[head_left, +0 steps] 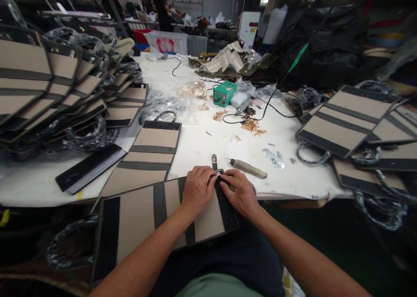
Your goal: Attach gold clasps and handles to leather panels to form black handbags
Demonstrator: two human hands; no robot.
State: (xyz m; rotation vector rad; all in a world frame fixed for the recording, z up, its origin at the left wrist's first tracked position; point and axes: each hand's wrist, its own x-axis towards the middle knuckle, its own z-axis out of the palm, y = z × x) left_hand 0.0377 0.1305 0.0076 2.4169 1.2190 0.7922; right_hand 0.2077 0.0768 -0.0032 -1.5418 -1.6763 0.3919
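Note:
A bag panel (pixel 137 205), beige with dark grey bands and black ends, lies across my lap and the table's front edge. At the far corner of its black strip sits a small silvery metal plate (pixel 218 173). My left hand (pixel 198 187) rests on the panel, its thumb and fingertips pinched at the plate. From the other side my right hand (pixel 240 191) closes its thumb and forefinger at the same spot. Just beyond the fingertips a strap tab with a metal clasp (pixel 214 159) sticks out. An awl with a wrapped handle (pixel 250 168) lies beside my right hand.
Stacked bag panels with plastic-wrapped handles (pixel 58 75) crowd the left, and more panels (pixel 347 118) lie at right. A green power box (pixel 224 93) with a black cable stands among gold fittings (pixel 250 125). Thin metal pieces (pixel 273 158) lie nearby. A person (pixel 161 10) stands far back.

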